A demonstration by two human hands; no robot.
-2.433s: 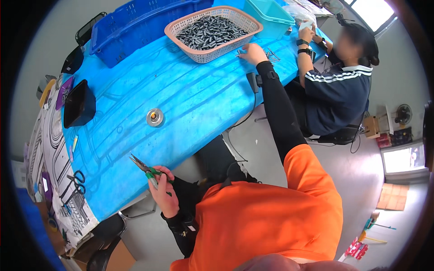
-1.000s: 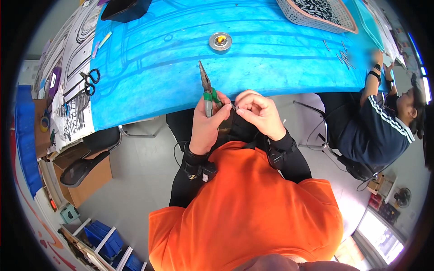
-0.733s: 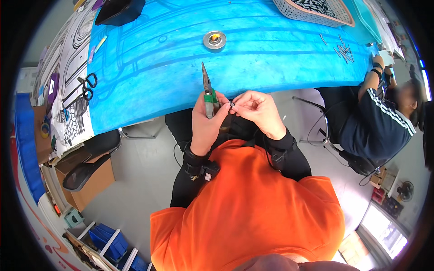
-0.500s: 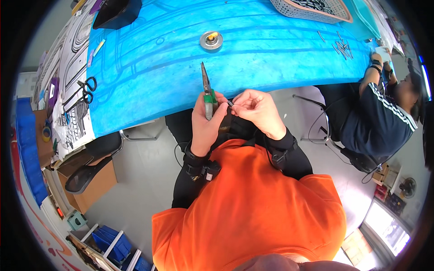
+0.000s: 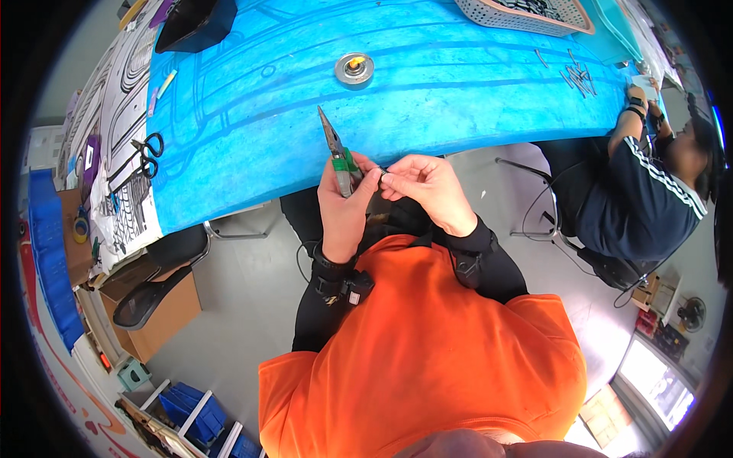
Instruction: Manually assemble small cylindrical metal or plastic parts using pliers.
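Right hand [image 5: 434, 195] in from 1 o'clock since first frame, now meeting left hand [image 5: 347, 216] at its 3 o'clock. Left clasps green-handled pliers [image 5: 334, 146], tip toward 11 o'clock. Right fingertips pinch small dark piece [image 5: 383, 171], partly hidden, at left thumb.

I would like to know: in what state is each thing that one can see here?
Green-handled pliers: held in the left grip, jaws apparently shut.
Small dark piece: mostly hidden, pinched in the right grip.
Black scissors: lying down, blade opening unclear.
Basket: holds dark bits, partly out of frame.
Black bin: contents not visible.
Round metal container: upright, yellow centre showing.
Thin grey rods: loose, scattered on the blue table.
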